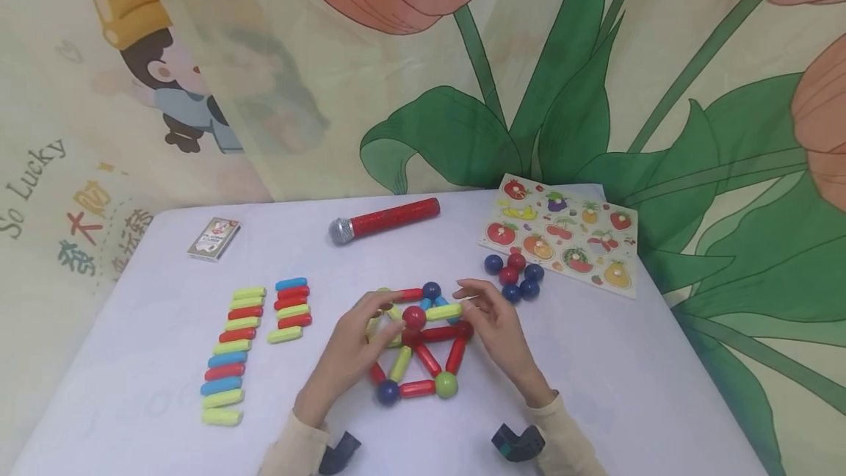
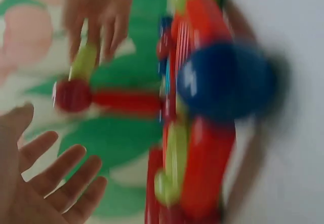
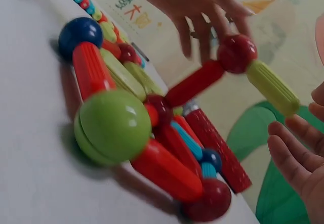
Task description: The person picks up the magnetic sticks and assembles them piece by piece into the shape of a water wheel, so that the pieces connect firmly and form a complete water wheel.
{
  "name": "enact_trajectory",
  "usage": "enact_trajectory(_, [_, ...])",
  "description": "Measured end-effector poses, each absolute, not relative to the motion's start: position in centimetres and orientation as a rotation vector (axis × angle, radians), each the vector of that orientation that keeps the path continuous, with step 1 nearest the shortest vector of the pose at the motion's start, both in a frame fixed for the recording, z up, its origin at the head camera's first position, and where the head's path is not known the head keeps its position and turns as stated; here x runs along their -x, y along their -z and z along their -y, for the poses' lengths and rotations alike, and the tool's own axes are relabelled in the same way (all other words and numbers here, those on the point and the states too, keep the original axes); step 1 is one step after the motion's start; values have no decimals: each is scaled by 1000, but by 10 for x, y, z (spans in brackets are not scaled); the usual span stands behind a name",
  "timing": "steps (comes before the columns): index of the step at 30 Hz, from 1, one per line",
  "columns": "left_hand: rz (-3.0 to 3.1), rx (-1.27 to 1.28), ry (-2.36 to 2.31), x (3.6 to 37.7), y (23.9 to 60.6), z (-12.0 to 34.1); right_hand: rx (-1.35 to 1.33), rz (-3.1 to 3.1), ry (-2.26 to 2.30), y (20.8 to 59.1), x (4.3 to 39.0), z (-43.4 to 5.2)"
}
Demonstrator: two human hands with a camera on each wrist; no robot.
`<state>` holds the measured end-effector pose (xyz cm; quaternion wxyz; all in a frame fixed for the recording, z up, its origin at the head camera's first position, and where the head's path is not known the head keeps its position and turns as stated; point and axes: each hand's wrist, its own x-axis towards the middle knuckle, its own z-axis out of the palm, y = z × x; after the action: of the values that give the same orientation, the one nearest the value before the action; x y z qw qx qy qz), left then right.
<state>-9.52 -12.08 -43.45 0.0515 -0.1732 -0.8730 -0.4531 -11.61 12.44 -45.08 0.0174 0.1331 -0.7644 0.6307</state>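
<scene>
A magnetic stick-and-ball structure stands between the hands, with red sticks (image 1: 418,388), a dark blue ball (image 1: 388,392) and a green ball (image 1: 446,385) along its near side. From its middle rises a red stick (image 3: 195,85) topped by a red ball (image 1: 414,317). A yellow-green stick (image 1: 443,312) juts sideways from that ball, unsupported beneath. My left hand (image 1: 355,340) is beside the top ball, fingers loosely spread and holding nothing. At the stick's free end is my right hand (image 1: 497,329), fingers relaxed and fingertips right by the tip.
Loose coloured sticks (image 1: 225,365) lie in two columns on the left. Several blue and red balls (image 1: 508,275) cluster at right, near a fruit puzzle board (image 1: 562,233). Behind the structure lie a red microphone (image 1: 395,218) and a card box (image 1: 214,239).
</scene>
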Motion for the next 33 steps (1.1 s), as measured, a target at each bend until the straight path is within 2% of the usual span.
enact_trajectory(7, [2776, 88, 937, 80, 444, 196, -253, 2341, -1889, 461, 118, -159])
enact_trajectory(13, [2953, -46, 697, 70, 452, 232, -91, 2354, -1859, 469, 122, -179])
enact_trajectory(26, [3023, -96, 680, 70, 460, 236, -40, 2376, -1903, 457, 117, -172])
enact_trajectory(33, [2688, 169, 1045, 76, 449, 197, -213, 2195, -1877, 447, 108, -155])
